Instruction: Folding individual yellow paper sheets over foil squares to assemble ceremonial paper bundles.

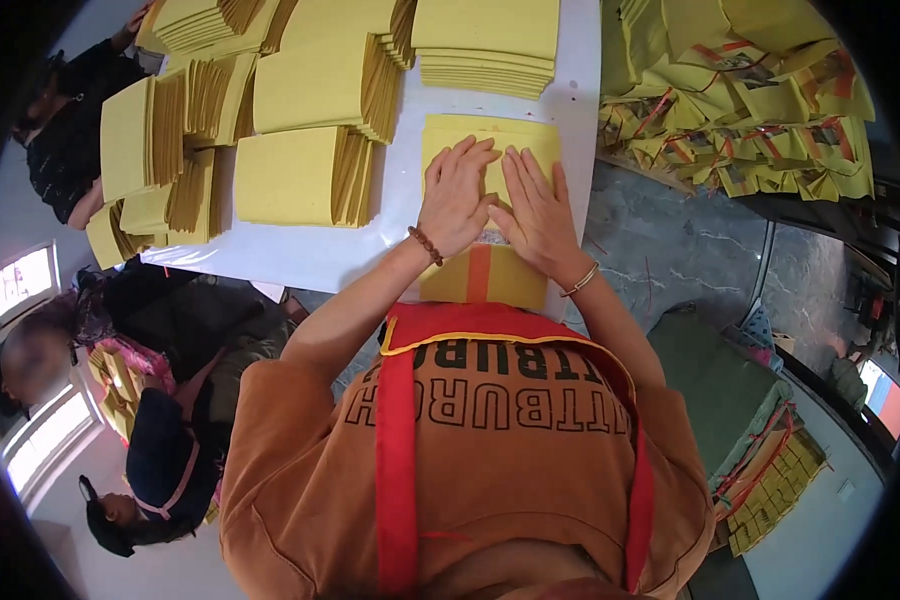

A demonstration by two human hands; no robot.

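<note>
A yellow folded paper (525,132) lies at the table's near edge, right in front of my body. Its near part carries a red stripe (479,275) and reaches down to my red apron. My left hand (457,195) rests flat on the paper with fingers stretched. Beside it, my right hand (536,210) also lies flat, fingers extended, thumb close to the left hand. Neither hand grips anything. Between and beneath the palms the paper is partly hidden, so I cannot tell how many sheets lie there.
Several stacks of folded yellow paper (325,85) cover the far and left parts of the white table (300,250). To the right is a heap of yellow paper pieces with red bands (750,130). Other people (170,440) are at the left. A green-covered block (715,385) stands at lower right.
</note>
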